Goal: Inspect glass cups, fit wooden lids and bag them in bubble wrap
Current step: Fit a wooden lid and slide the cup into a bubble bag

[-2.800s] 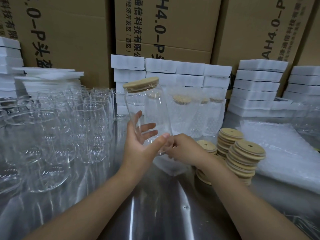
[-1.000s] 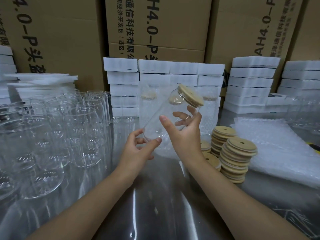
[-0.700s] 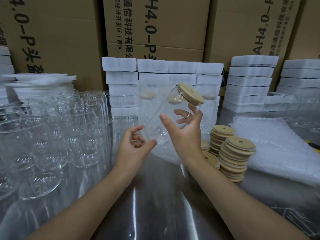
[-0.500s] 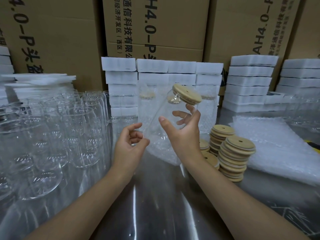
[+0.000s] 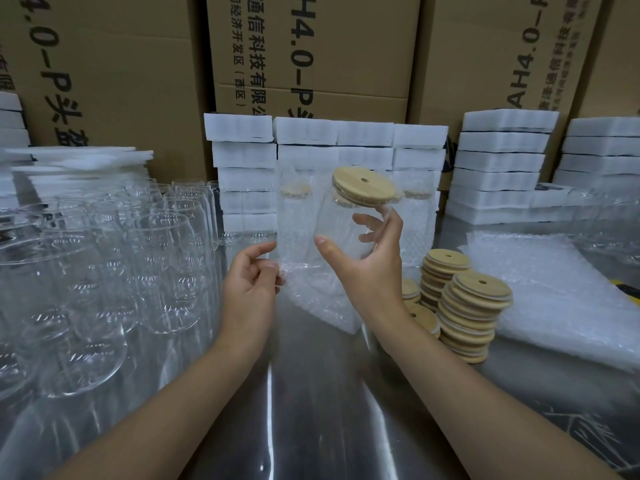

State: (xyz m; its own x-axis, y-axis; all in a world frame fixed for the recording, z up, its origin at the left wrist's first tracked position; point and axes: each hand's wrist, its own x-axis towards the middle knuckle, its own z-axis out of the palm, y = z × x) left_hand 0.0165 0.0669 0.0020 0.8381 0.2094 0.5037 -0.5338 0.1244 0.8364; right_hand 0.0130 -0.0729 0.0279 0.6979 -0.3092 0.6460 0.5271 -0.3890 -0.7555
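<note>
A clear glass cup (image 5: 341,226) with a round wooden lid (image 5: 363,187) on it is held up above the table in my right hand (image 5: 367,268), nearly upright and leaning a little to the right. My left hand (image 5: 249,282) is just left of the cup's base, its fingertips pinching the edge of a bubble wrap bag (image 5: 318,296) that lies under the cup. Stacks of wooden lids (image 5: 474,313) stand to the right of my right wrist.
Many bare glass cups (image 5: 104,271) crowd the left of the steel table (image 5: 311,410). Bagged, lidded cups (image 5: 412,223) stand behind. A pile of bubble wrap bags (image 5: 561,289) lies at the right. White foam blocks (image 5: 502,168) and cardboard boxes (image 5: 311,53) line the back.
My right hand took over the lidded cup and turned it from tilted towards upright. My left hand let go of the cup's base and closed its fingers on the bubble wrap bag.
</note>
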